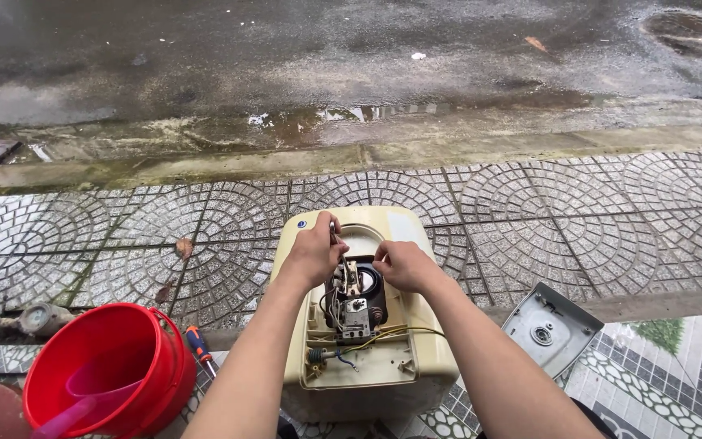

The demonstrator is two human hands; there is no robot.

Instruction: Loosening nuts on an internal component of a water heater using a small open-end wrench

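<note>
A cream-coloured water heater (367,325) lies on its back on the patterned paving (530,211) beside a wet street (286,57), its service cover off and the wiring bay open to view. Both of the person's hands work at the heating-element flange (357,280) in the middle of the opening: the left hand (314,250) is closed around a slim tool, seemingly a screwdriver, held upright over the fitting, while the right hand (400,264) is curled and pinches at the part just beside it; what its fingers grip cannot be told. Below the flange sit the thermostat block (356,319) and loose yellow wires (392,332). The grey cover plate (552,328) lies well apart to the right. A red bucket (111,370) with a pink scoop inside stands to the left, an orange-handled screwdriver (198,345) just beside it. The work appears to be at the fastener-loosening stage; the tool needs to stay seated square while the other hand steadies the part.
</note>
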